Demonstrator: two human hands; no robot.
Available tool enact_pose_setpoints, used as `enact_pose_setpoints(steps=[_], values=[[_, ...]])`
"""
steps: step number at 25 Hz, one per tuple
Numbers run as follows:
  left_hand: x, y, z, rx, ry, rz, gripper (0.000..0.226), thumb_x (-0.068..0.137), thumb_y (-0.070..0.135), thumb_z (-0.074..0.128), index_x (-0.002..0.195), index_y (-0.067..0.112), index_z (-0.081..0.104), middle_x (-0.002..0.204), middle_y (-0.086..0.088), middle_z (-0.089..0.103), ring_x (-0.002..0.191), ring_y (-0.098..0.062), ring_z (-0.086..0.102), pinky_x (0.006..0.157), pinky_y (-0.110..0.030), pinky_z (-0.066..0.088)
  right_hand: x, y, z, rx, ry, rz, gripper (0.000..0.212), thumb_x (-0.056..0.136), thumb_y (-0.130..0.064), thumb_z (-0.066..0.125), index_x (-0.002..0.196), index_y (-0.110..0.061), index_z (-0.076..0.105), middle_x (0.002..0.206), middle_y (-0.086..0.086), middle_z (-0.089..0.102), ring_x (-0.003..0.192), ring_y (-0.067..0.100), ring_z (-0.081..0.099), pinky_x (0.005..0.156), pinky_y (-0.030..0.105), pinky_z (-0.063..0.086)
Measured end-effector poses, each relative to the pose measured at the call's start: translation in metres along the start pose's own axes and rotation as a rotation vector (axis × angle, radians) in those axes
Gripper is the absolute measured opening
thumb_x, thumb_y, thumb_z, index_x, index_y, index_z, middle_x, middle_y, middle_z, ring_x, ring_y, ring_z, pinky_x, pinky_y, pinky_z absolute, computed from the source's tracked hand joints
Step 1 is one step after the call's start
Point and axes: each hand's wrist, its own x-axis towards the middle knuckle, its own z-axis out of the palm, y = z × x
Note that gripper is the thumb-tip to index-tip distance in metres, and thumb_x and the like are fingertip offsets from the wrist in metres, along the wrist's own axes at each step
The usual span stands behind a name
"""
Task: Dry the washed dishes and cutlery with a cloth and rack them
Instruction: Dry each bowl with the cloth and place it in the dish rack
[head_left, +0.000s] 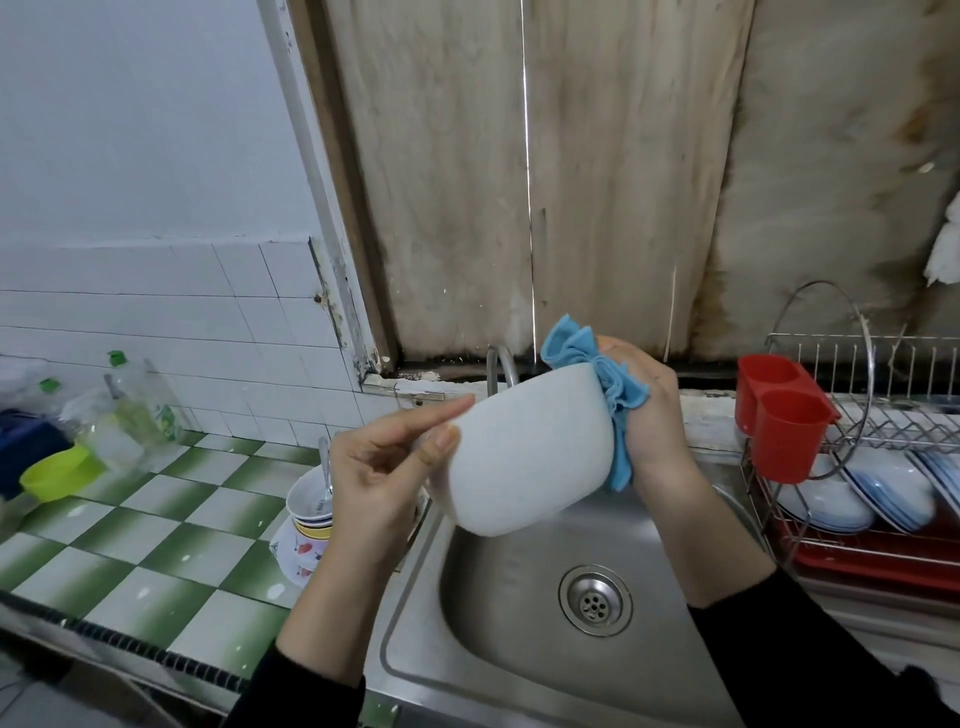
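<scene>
A white bowl (524, 447), matte and faintly speckled with a rounded, deep wall, is held on its side in the air over the stainless-steel sink (415, 649), its mouth turned to the right. The left grip (384, 467) holds its base end, thumb pressed flat on the wall and forefinger stretched along the top. The right grip (652, 410) is closed around a soft blue cloth (621, 395), bunched in ruffled folds against the bowl's rim; its fingertips are hidden.

On the green-and-white checked tile counter (156, 545), left of the sink, glazed bowls (309, 512) are stacked with a metal spoon (326, 467) standing in the top one. To the right, a chrome wire dish rack (883, 415) holds blue-rimmed white plates (883, 493) on edge, with a red plastic cutlery holder (784, 431) clipped to its near end.
</scene>
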Motion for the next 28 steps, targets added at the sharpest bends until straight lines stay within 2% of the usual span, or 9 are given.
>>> enact_pose_setpoints(steps=[7, 9, 12, 15, 18, 20, 22, 24, 28], values=[[0.008, -0.005, 0.003, 0.125, 0.187, -0.217, 0.019, 0.091, 0.034, 0.058, 0.105, 0.041, 0.068, 0.117, 0.021, 0.066, 0.113, 0.007, 0.056, 0.098, -0.017, 0.044, 0.002, 0.004, 0.0, -0.012, -0.02, -0.42, 0.019, 0.077, -0.03, 0.057, 0.064, -0.028, 0.07, 0.06, -0.016, 0.059, 0.056, 0.006, 0.052, 0.056, 0.021, 0.042], [0.012, -0.004, 0.004, 0.061, 0.192, -0.545, 0.018, 0.086, 0.057, 0.053, 0.099, 0.052, 0.065, 0.12, 0.018, 0.065, 0.114, -0.008, 0.057, 0.09, -0.035, 0.05, -0.006, 0.007, 0.006, -0.122, -0.043, -0.61, 0.017, 0.081, -0.025, 0.057, 0.07, -0.021, 0.068, 0.065, -0.014, 0.061, 0.058, 0.007, 0.054, 0.057, 0.021, 0.044], [0.014, -0.003, 0.012, -0.143, 0.128, -0.822, 0.059, 0.068, 0.083, 0.054, 0.121, 0.055, 0.053, 0.132, 0.001, 0.056, 0.114, -0.033, 0.058, 0.074, -0.06, 0.054, -0.026, 0.013, 0.016, -0.284, -0.136, -0.794, 0.013, 0.083, -0.018, 0.057, 0.075, -0.01, 0.064, 0.07, -0.006, 0.061, 0.061, 0.013, 0.055, 0.059, 0.025, 0.044], [0.016, -0.005, 0.014, -0.186, 0.269, -0.699, 0.042, 0.085, 0.048, 0.054, 0.126, 0.055, 0.047, 0.127, 0.005, 0.058, 0.11, -0.029, 0.059, 0.081, -0.061, 0.05, -0.04, 0.006, 0.025, -0.162, -0.119, -0.501, 0.014, 0.082, -0.023, 0.058, 0.07, -0.018, 0.065, 0.065, -0.012, 0.06, 0.059, 0.008, 0.054, 0.058, 0.02, 0.044], [0.012, -0.015, 0.008, -0.008, 0.306, -0.571, 0.048, 0.071, 0.034, 0.051, 0.11, 0.06, 0.057, 0.132, 0.007, 0.056, 0.118, -0.022, 0.054, 0.099, -0.052, 0.046, -0.028, -0.01, 0.037, -0.084, 0.13, 0.017, 0.026, 0.091, -0.02, 0.058, 0.066, -0.024, 0.064, 0.062, -0.009, 0.058, 0.062, 0.011, 0.051, 0.06, 0.026, 0.044], [0.008, -0.02, 0.011, 0.06, 0.278, -0.441, 0.046, 0.079, 0.024, 0.049, 0.114, 0.053, 0.06, 0.131, 0.007, 0.058, 0.117, -0.012, 0.056, 0.102, -0.037, 0.045, -0.019, -0.013, 0.046, -0.129, 0.03, 0.277, 0.009, 0.097, -0.018, 0.052, 0.094, -0.021, 0.06, 0.088, -0.002, 0.064, 0.081, 0.015, 0.057, 0.076, 0.033, 0.05], [0.005, -0.024, 0.018, 0.037, 0.199, -0.353, 0.044, 0.088, 0.012, 0.046, 0.119, 0.039, 0.059, 0.122, 0.005, 0.064, 0.105, -0.004, 0.063, 0.088, -0.022, 0.05, -0.024, -0.007, 0.059, -0.066, -0.168, 0.478, 0.029, 0.099, -0.009, 0.048, 0.124, -0.021, 0.044, 0.116, 0.008, 0.059, 0.099, 0.023, 0.06, 0.083, 0.044, 0.053], [0.003, -0.028, 0.021, 0.024, 0.136, -0.287, 0.042, 0.085, 0.013, 0.046, 0.119, 0.034, 0.059, 0.121, 0.004, 0.065, 0.107, -0.005, 0.063, 0.086, -0.018, 0.049, -0.038, 0.005, 0.065, -0.075, -0.346, 0.504, 0.047, 0.098, 0.001, 0.045, 0.138, -0.023, 0.035, 0.121, 0.008, 0.058, 0.103, 0.022, 0.061, 0.081, 0.038, 0.055], [0.005, -0.032, 0.008, -0.065, 0.13, -0.265, 0.032, 0.094, 0.016, 0.044, 0.116, 0.034, 0.061, 0.107, 0.013, 0.071, 0.104, -0.01, 0.065, 0.085, -0.022, 0.052, -0.047, 0.015, 0.061, -0.241, -0.633, 0.403, 0.037, 0.094, 0.001, 0.055, 0.128, -0.015, 0.053, 0.108, 0.004, 0.066, 0.096, 0.014, 0.065, 0.077, 0.025, 0.054]])
